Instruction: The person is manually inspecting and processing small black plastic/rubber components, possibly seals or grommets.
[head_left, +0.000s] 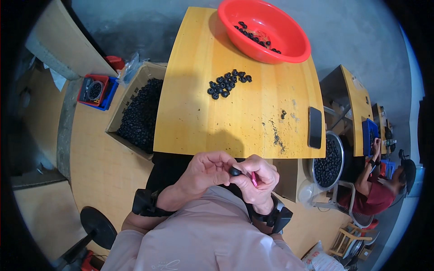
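Close to my body, just off the table's front edge, both my hands meet. My left hand (204, 172) pinches a small black round part (234, 171) between its fingers. Closed around a slim pink-handled tool (254, 179) is my right hand (261, 184), its fingertips right beside the black part. The tool's working end is hidden, so its exact kind cannot be made out. A cluster of similar black round parts (222, 85), several with a hole, lies on the wooden table (190, 122).
A red basin (289, 52) with some black parts stands at the table's far end. Black crumbs (277, 137) and a phone (314, 128) lie at right. A full cardboard box (118, 108) is left; a metal bowl (342, 151) and a seated person (377, 194) are right.
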A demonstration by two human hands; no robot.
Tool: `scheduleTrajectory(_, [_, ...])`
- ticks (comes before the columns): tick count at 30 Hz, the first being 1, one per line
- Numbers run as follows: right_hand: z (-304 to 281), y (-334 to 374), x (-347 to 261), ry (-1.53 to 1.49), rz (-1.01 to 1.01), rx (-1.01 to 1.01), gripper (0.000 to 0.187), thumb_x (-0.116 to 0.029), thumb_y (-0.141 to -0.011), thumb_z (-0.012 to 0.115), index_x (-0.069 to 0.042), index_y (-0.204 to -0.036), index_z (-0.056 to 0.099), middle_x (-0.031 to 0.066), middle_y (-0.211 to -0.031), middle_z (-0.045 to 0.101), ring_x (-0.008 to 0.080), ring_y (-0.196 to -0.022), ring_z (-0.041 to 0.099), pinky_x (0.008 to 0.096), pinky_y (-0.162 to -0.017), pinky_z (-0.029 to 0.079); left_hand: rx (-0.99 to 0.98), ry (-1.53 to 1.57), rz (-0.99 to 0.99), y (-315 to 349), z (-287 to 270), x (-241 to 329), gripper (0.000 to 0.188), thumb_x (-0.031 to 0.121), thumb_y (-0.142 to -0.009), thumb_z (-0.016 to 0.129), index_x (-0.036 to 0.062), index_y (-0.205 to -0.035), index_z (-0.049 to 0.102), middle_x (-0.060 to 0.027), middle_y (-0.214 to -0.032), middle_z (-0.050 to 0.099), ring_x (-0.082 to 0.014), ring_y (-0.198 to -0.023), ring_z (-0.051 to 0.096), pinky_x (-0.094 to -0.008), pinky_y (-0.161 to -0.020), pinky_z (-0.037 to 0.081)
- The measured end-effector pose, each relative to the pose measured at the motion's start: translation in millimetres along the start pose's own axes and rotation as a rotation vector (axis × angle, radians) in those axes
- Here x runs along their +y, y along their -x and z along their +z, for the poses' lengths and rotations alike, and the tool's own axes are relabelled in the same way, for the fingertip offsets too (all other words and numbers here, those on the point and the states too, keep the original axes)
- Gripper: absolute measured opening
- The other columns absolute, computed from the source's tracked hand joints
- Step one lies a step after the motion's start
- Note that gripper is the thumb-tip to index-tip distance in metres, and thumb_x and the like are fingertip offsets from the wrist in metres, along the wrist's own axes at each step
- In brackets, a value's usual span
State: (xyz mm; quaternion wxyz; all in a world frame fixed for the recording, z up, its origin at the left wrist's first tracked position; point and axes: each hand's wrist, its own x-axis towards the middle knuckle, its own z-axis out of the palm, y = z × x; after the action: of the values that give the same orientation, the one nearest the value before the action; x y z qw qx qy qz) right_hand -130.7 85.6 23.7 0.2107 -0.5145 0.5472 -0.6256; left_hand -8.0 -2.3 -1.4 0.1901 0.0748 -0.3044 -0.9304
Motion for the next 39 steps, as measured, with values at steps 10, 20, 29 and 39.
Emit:
scheduleTrajectory(10, [-5.6,-1.6,-3.2,-0.06,0.065,-0.066,0.021,-0.003,-0.066,0.075,0.0,-0.081,0.06,0.0025,-0.063,0.053,0.0062,-0.051,0.042,0.0195,-0.046,0.031,0.001,0.051,-0.031,0.6,-4.2,-6.7,0.016,0.011,-0.079,0.064,-0.0001,-0.089,0.058,-0.0027,-0.079,0.059,-0.0055,-0.068,0.051,-0.0181,-0.06,0.041])
scheduleTrajectory(20, [-5.9,1.7,-1.3,-0.285,0.277,-0.061,0.009,0.001,-0.07,0.069,0.002,-0.076,0.061,0.0023,-0.062,0.053,0.0062,-0.053,0.044,0.021,-0.05,0.033,-0.001,-0.009,-0.015,1.8,-3.6,-5.4,0.017,0.012,-0.077,0.066,0.0012,-0.088,0.059,0.0015,-0.074,0.055,-0.004,-0.066,0.047,-0.0172,-0.058,0.037])
scheduleTrajectory(29, [-11.5,-4.9,-10.2,-0.386,0.447,-0.115,0.004,0.002,-0.074,0.064,0.002,-0.076,0.061,0.0007,-0.064,0.054,0.0047,-0.056,0.044,0.0197,-0.052,0.033,0.004,-0.018,-0.093,2.0,-2.5,-5.9,0.015,0.014,-0.078,0.065,0.0022,-0.086,0.058,0.0035,-0.071,0.052,-0.0024,-0.062,0.042,-0.0167,-0.055,0.033])
scheduleTrajectory(39, [-19.6,5.2,-13.9,-0.076,0.188,-0.07,0.024,-0.02,-0.08,0.055,0.001,-0.091,0.059,0.0033,-0.063,0.053,0.0121,-0.05,0.043,0.0262,-0.049,0.033,0.011,-0.019,-0.087,2.9,-0.8,-1.6,0.013,0.01,-0.077,0.065,0.0016,-0.085,0.058,0.0025,-0.072,0.054,-0.0022,-0.062,0.044,-0.0157,-0.056,0.034])
